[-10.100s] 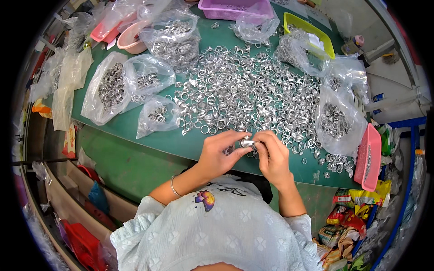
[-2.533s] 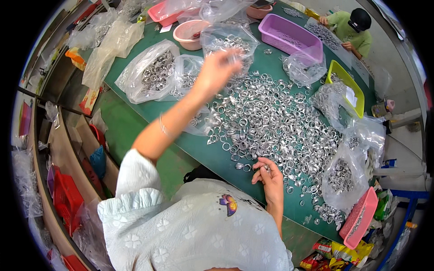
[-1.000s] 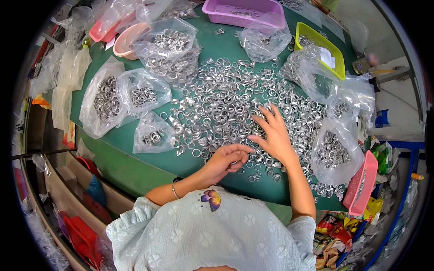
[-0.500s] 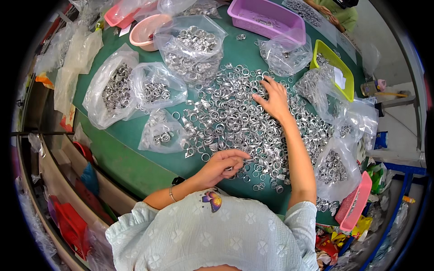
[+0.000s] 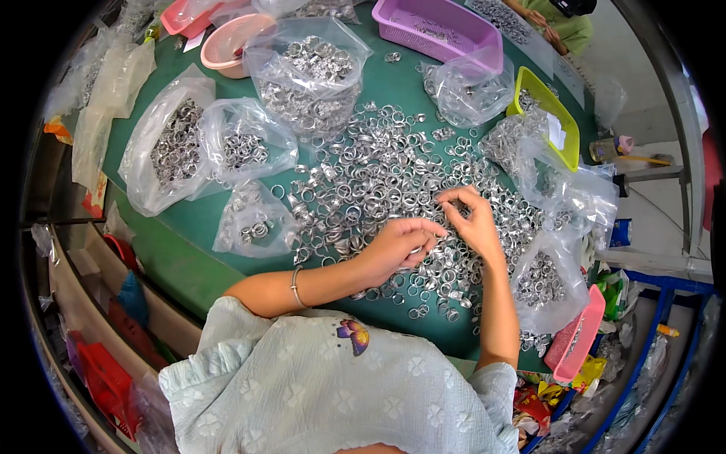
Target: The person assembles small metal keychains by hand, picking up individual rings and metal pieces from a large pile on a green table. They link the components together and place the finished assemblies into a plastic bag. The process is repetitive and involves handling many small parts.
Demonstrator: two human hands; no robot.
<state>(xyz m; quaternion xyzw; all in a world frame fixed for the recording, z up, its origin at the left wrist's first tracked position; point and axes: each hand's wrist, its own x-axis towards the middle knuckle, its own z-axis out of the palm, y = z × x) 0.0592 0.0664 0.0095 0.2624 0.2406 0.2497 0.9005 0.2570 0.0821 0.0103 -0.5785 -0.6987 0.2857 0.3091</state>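
Observation:
A broad heap of loose silver-coloured rings [image 5: 355, 163] spreads over the green table. Just above its near middle, my left hand [image 5: 397, 248] is closed, thumb and fingers curled together and pointing right. Whatever lies between those fingertips is too small to make out. My right hand [image 5: 475, 225] is beside it on the right, also closed, with thumb and forefinger brought together over the rings. Its fingertips blend with the rings behind, so I cannot tell what they pinch. A small gap separates the two hands.
Clear plastic bags of rings [image 5: 308, 98] stand around the heap, with another bag [image 5: 541, 280] at right. A purple basket [image 5: 446, 38], a yellow-green basket [image 5: 572, 144] and a pink basket [image 5: 590, 333] sit along the edges. Another person's hand [image 5: 535, 18] shows at far right.
My right hand has drawn back from the far part of the heap toward me, and its spread fingers have closed. My left hand has moved right and forward, closer to it.

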